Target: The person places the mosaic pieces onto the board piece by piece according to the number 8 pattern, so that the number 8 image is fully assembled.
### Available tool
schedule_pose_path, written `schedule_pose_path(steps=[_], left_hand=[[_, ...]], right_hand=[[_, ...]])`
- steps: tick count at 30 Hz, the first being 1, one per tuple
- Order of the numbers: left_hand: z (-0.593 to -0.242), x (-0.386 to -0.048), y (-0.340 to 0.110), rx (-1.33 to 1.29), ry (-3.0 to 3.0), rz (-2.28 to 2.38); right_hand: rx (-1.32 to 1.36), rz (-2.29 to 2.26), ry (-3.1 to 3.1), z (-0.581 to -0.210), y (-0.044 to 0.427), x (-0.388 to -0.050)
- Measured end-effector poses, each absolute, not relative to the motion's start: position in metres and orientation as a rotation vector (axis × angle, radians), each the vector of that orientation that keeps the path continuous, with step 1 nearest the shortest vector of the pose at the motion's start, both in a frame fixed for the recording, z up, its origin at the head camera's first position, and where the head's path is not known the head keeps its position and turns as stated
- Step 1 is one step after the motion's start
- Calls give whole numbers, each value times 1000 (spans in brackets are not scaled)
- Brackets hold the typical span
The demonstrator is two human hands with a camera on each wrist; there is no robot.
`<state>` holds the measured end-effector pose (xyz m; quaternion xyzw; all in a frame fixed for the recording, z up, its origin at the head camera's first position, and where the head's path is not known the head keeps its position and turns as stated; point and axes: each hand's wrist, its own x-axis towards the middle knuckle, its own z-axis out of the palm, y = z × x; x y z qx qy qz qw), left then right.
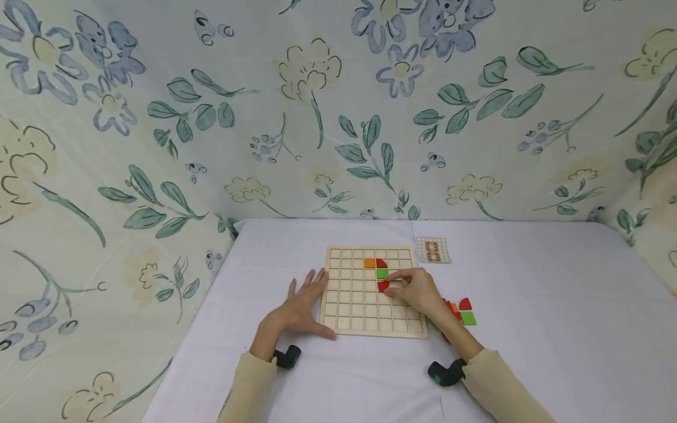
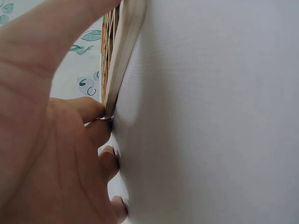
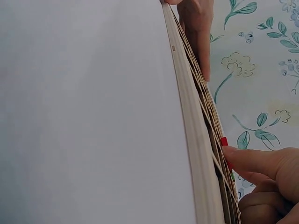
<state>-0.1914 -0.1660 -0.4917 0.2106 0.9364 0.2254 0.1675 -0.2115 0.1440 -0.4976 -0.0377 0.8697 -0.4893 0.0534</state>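
A wooden grid board (image 1: 349, 311) lies on the white table, divided into small square cells. In its upper part sit an orange square tile (image 1: 369, 263), a red quarter-round tile (image 1: 382, 263) and, below that, a green square tile (image 1: 382, 273). My right hand (image 1: 420, 291) pinches a red tile (image 1: 383, 286) between thumb and fingertips, just under the green one; its exact shape is partly hidden. In the right wrist view the red tile (image 3: 224, 141) stands at the thumb tip. My left hand (image 1: 302, 308) rests spread at the board's left edge, fingertips and thumb touching it.
Several loose red, green and orange tiles (image 1: 468, 318) lie right of the board, partly under my right forearm. A small pattern card (image 1: 433, 250) with a coloured grid lies beyond the board's upper right corner. Behind the table (image 1: 555, 305) hangs a floral cloth (image 1: 338, 117).
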Motion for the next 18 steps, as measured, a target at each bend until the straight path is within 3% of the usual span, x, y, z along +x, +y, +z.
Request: schedule_pose_path(steps=[11,18], left_hand=[[-492,-192,-167,599,2667,644],[-493,-192,-167,607,2667,633]], right_hand=[[-51,-1513,2603,-496,144,-214],[9,-1436,2608,-488,169,-205]])
